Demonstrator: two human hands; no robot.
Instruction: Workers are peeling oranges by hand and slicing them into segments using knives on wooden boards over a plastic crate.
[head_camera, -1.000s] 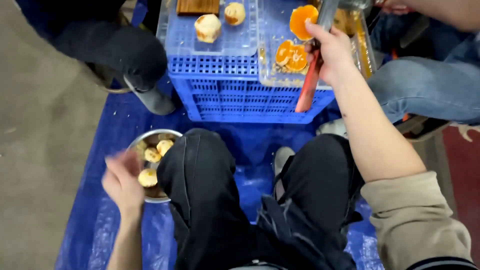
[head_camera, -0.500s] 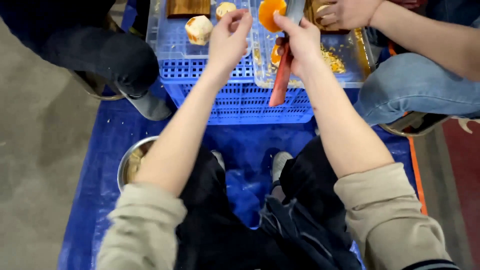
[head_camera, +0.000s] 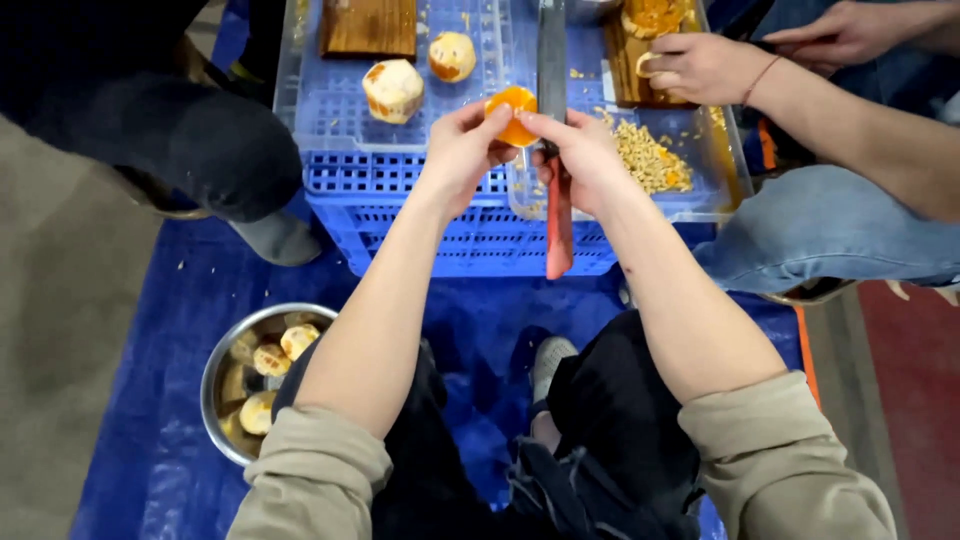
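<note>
Hands meet over the blue crate (head_camera: 470, 235). Left hand (head_camera: 462, 155) is curled, fingertips pinching the left side of an orange fruit piece (head_camera: 514, 101). Right hand (head_camera: 583, 160) pinches the fruit's right side with thumb and forefinger, while its other fingers are closed round a knife (head_camera: 553, 140): red handle pointing down toward the person, blade running up past the fruit. Fruit sits between both hands, held above the crate top, just left of the blade.

On the crate lid: two peeled pale fruits (head_camera: 393, 90), one nearer the left hand, another smaller one beyond it, and a wooden board (head_camera: 368, 26) at the far edge. Right of the knife lies a pile of chopped yellowish bits (head_camera: 648, 160) in a clear tray (head_camera: 716, 195).

Another person's hand (head_camera: 700, 68) rests on a second wooden board (head_camera: 628, 75) at upper right, fingers bent, with a further hand (head_camera: 842, 32) behind it; whether that one holds anything cannot be told.

Steel bowl (head_camera: 222, 360) with more peeled fruit sits on the blue tarp (head_camera: 150, 400) at lower left, partly hidden by the left forearm and knee. A dark-trousered leg and shoe (head_camera: 275, 235) of another person stand left of the crate.
</note>
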